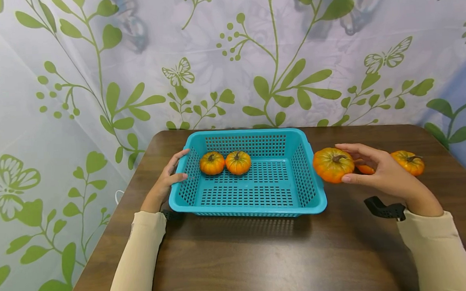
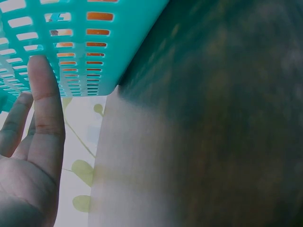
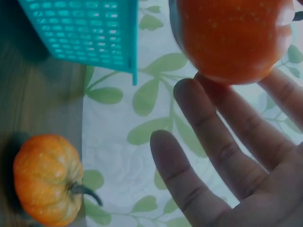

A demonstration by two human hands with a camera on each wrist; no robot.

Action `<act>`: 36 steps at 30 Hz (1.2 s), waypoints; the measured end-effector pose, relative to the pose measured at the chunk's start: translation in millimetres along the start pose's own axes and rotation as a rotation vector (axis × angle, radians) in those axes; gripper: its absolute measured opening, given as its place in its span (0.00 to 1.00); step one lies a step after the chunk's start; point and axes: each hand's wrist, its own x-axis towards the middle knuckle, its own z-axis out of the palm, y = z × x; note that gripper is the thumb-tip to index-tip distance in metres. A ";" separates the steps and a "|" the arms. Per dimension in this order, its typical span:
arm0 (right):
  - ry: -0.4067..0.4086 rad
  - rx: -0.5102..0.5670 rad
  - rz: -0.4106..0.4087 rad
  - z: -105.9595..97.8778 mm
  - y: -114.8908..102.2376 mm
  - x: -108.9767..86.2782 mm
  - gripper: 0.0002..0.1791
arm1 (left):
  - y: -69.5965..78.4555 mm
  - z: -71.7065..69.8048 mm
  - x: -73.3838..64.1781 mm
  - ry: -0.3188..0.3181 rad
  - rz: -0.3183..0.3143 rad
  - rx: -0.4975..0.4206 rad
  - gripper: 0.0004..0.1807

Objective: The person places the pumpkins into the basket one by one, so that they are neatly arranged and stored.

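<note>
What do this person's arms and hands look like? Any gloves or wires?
Pale cream sleeves, smooth and plain-looking, run down both arms to the wrists. The left hand and right hand are bare, without gloves. A black, angular attachment sits at the right wrist; a dark piece partly shows at the left. I see no wires on either arm.
</note>
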 end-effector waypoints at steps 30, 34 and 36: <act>-0.186 -0.050 0.043 11.0 -30.2 62.0 0.39 | 1.7 0.5 -0.6 -0.003 -0.001 -0.009 0.45; -0.220 -0.042 0.045 13.3 -30.8 71.1 0.39 | 1.1 0.5 -0.2 -0.002 0.002 -0.009 0.45; -0.235 -0.047 0.042 14.4 -31.6 75.3 0.39 | 0.8 0.4 -0.1 -0.004 0.004 -0.017 0.44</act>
